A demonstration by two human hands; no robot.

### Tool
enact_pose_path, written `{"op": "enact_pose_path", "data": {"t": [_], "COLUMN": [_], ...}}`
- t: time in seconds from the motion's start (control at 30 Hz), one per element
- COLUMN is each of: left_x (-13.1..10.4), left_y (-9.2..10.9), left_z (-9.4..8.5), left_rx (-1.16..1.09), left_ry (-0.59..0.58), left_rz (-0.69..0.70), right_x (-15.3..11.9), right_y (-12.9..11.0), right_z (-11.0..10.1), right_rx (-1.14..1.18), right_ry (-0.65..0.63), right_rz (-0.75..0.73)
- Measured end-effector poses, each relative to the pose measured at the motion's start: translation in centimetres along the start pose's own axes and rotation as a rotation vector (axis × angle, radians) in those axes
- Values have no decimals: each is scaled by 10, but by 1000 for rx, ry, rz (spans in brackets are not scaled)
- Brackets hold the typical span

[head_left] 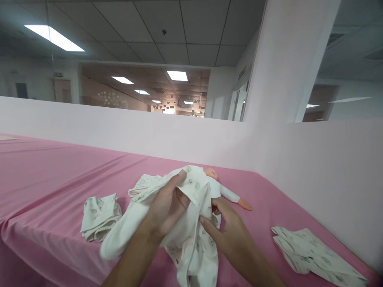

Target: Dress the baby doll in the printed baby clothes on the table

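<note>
A white baby garment [194, 187] with a small printed pattern hangs between my two hands over the pink cloth. My left hand [170, 205] grips it at the upper part, thumb on top and the other fingers beneath the fabric. With thumb and fingertips, my right hand [226, 223] pinches the garment's edge on the right side. A baby doll [214, 185] lies behind the garment, its head and one outstretched arm showing; the garment hides much of its body.
A folded patterned cloth [100, 217] lies at the left, and another patterned garment [317, 255] at the right. The pink tablecloth [60, 171] covers the table, which meets a white wall [119, 127] with windows above.
</note>
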State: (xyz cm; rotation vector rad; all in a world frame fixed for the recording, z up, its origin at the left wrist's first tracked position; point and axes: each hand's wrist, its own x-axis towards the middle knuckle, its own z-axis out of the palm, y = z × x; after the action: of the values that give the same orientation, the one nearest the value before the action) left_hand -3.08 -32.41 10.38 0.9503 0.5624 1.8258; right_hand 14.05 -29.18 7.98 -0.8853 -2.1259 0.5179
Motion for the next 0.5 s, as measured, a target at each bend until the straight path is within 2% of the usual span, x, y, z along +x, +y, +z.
{"op": "enact_pose_path", "data": {"t": [0.07, 0.13, 0.2, 0.3, 0.4, 0.5], "left_x": [-2, -5, -8, -13, -27, -50], "left_y": [-2, -4, -8, -12, -12, -10], "left_z": [0, -2, -5, -10, -21, -38], "left_rx": [-52, -71, -61, 34, 368, 929], "left_ry": [-42, -114, -190, -269, -239, -135], "left_rz": [-33, -68, -79, -82, -99, -120], "right_x": [-2, -7, -11, -15, -16, -15], "right_y": [-2, -2, 1, 8, 10, 9], "right_z": [6, 15, 27, 41, 46, 41], "right_rx": [125, 211, 181, 29, -30, -51], "right_ry": [-86, -64, 97, 348, 388, 320], "right_rz": [43, 70, 73, -46, -163, -220]}}
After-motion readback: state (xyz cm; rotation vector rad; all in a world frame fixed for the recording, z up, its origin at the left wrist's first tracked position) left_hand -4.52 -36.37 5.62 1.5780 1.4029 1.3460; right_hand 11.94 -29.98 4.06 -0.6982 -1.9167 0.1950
